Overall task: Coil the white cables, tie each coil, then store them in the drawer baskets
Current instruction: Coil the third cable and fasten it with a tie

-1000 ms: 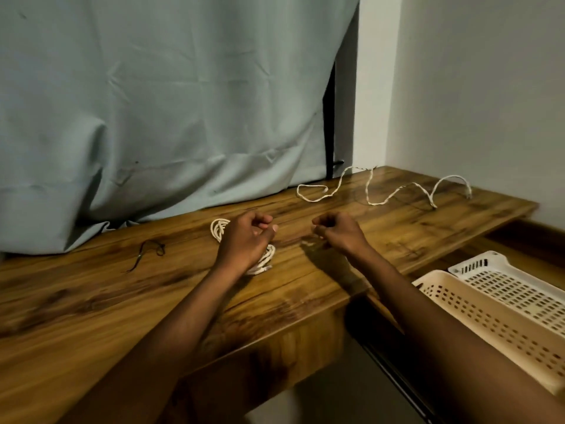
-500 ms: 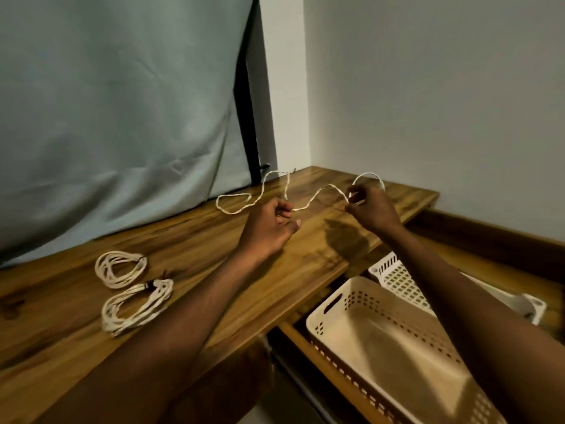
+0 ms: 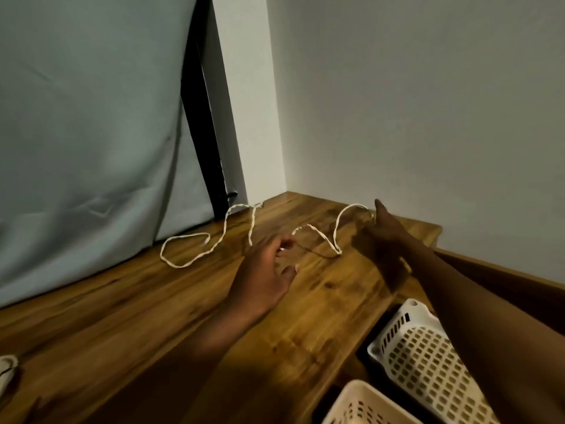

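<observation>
Reaching across the counter, your right hand touches the far end of the loose white cable sprawled near the wall, grip unclear; your left hand hovers open beside it, baskets below right

Cable strewn across rear of desk, curtain behind at left, wall behind at right, coil at desk's far left edge, two baskets below desk's right end, one before the other.
</observation>
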